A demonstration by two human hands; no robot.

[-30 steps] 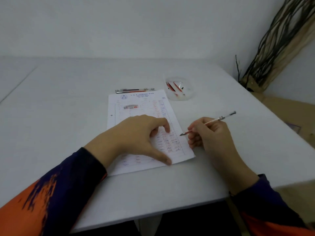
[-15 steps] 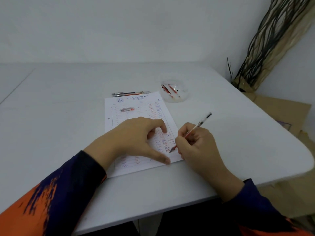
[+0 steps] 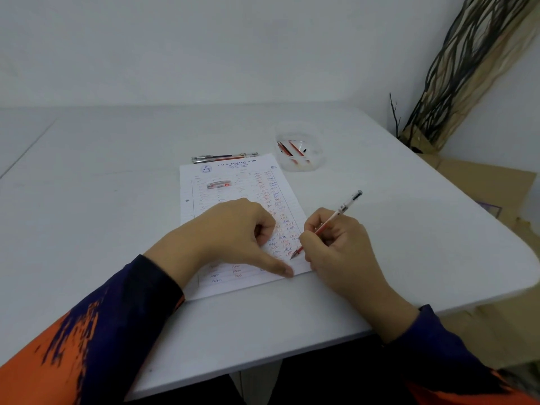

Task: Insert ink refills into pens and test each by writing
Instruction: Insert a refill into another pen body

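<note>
One pen [image 3: 327,223] pinched in the right hand [image 3: 339,244], tip touching the paper [image 3: 233,171] near its lower right; left hand [image 3: 233,232] pins the sheet with thumb out, so I'd keep strokes light, short, on a blank line.

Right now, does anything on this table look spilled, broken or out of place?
Nothing stands out. The sheet lies flat but slightly askew under the left hand; the right hand holds a red pen to it. Spare pens lie beside its top edge; the clear dish sits upright.
</note>
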